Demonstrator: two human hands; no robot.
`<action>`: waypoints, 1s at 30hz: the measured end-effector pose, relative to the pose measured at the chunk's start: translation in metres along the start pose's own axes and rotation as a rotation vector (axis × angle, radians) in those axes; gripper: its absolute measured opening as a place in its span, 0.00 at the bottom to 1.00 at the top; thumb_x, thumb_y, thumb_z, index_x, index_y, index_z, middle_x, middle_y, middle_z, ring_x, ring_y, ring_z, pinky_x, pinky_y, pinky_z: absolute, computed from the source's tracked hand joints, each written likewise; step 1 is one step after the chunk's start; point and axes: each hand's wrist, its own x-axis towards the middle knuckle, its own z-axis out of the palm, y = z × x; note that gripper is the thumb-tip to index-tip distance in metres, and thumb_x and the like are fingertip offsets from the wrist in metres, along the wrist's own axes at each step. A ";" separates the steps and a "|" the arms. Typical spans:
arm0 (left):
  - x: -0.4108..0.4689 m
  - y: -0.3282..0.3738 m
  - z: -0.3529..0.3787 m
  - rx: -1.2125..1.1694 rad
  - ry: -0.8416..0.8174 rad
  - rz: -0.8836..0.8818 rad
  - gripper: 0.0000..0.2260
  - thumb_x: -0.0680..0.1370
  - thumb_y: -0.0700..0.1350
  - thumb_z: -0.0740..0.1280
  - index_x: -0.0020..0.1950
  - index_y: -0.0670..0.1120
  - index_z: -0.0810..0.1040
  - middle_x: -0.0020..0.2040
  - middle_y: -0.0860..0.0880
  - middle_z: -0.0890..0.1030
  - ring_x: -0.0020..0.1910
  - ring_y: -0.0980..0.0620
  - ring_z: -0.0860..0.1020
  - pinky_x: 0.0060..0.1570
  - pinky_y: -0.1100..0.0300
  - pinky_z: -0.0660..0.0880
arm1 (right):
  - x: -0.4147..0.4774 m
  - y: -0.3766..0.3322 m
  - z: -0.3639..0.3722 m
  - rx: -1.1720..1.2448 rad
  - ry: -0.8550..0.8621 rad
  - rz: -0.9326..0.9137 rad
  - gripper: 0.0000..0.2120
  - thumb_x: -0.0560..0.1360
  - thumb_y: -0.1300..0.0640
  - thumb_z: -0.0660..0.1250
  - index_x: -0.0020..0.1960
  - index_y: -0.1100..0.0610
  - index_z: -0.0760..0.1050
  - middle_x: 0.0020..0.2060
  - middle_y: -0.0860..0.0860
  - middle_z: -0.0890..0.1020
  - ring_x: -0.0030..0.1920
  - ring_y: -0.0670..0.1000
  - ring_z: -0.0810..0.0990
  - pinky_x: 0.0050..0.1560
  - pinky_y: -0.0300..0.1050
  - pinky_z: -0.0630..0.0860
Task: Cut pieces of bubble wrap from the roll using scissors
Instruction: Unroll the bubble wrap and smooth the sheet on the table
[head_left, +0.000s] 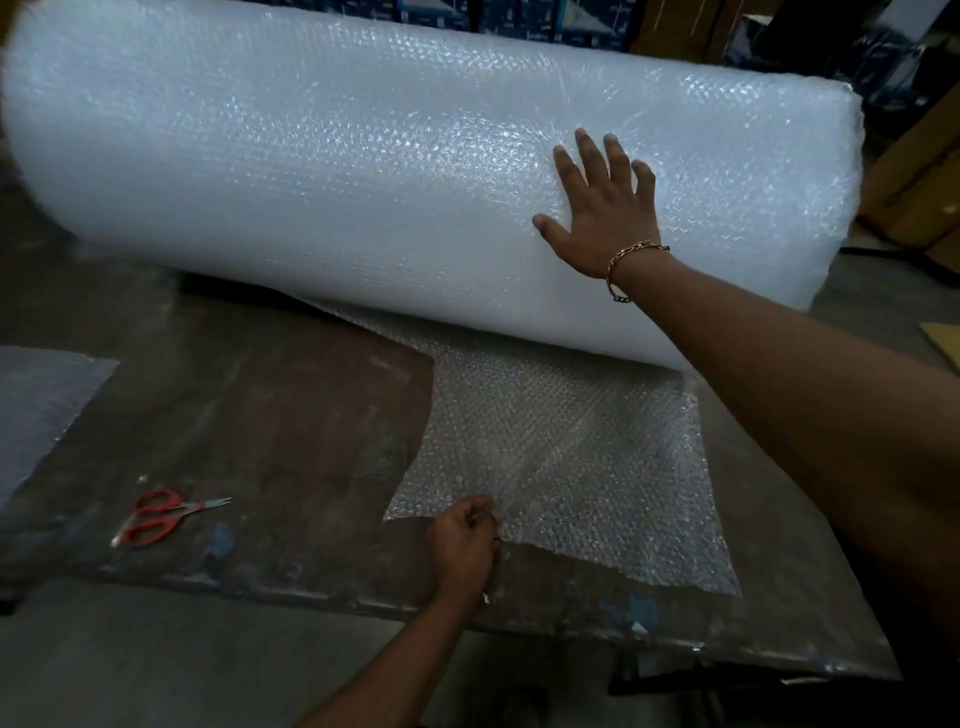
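Bubble wrap fills most of our view. A big white roll (337, 171) lies on its side across the far part of the table (270, 415). One clear sheet (561, 457) runs out from under it toward us, flat on the dark, worn surface.

Our right hand (605, 213) lies palm-down on the near face of the roll, toward its right end. Its fingers (588, 156) are straight and spread wide, thumb splayed to the left; they grip nothing and only press against the wrap. A gold chain bracelet (623, 270) circles that wrist.

Our left hand (464, 545) sits at the near edge of the loose sheet, close to its left corner. Its fingers (483, 512) are curled in tight and pinch the edge of the wrap.

The sheet is translucent, and its small bubbles catch the light. Faint creases fan out from the pinch. Its left edge runs at a slant and its near edge is uneven.

Red-handled scissors (166, 513) lie flat on the table well to the left of the sheet, apart from both hands, with the blades together and pointing right. Another flat piece of bubble wrap (41, 410) rests at the left edge of the table.
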 end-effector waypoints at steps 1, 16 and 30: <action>-0.001 -0.003 -0.002 -0.010 0.001 -0.004 0.07 0.73 0.45 0.73 0.49 0.48 0.87 0.37 0.51 0.85 0.36 0.52 0.81 0.45 0.41 0.82 | -0.002 -0.001 0.000 -0.003 0.005 -0.001 0.37 0.79 0.33 0.49 0.82 0.50 0.48 0.82 0.53 0.49 0.81 0.59 0.46 0.76 0.63 0.49; -0.038 -0.003 -0.015 -0.165 -0.113 -0.158 0.08 0.78 0.34 0.71 0.45 0.46 0.83 0.34 0.49 0.84 0.33 0.49 0.79 0.39 0.55 0.77 | -0.017 -0.005 -0.009 -0.006 0.059 0.010 0.36 0.78 0.36 0.49 0.81 0.51 0.51 0.82 0.53 0.53 0.81 0.59 0.50 0.75 0.63 0.51; -0.006 0.074 -0.062 0.517 -0.575 -0.065 0.13 0.82 0.52 0.65 0.49 0.43 0.82 0.31 0.46 0.82 0.27 0.52 0.80 0.32 0.59 0.75 | -0.019 -0.003 -0.002 0.048 0.146 0.010 0.36 0.78 0.37 0.52 0.80 0.54 0.55 0.81 0.53 0.56 0.81 0.58 0.52 0.76 0.62 0.52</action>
